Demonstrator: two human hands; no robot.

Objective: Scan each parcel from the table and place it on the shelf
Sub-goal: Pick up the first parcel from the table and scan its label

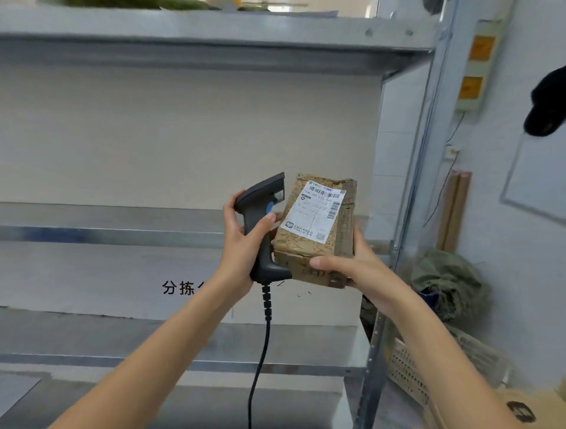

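The right hand (pixel 346 263) is gripping the parcel (pixel 318 226) from below, fingers curled round its lower end, in front of the shelf (pixel 122 232). The left hand (pixel 242 245) is clutching the scanner (pixel 263 220), touching the parcel's left. The parcel is looking light, stiff, slightly crumpled; its cord (pixel 263 336) is dangling below.

A grey metal shelf unit (pixel 214 33) carries green items (pixel 171 3) along its top board's front edge.
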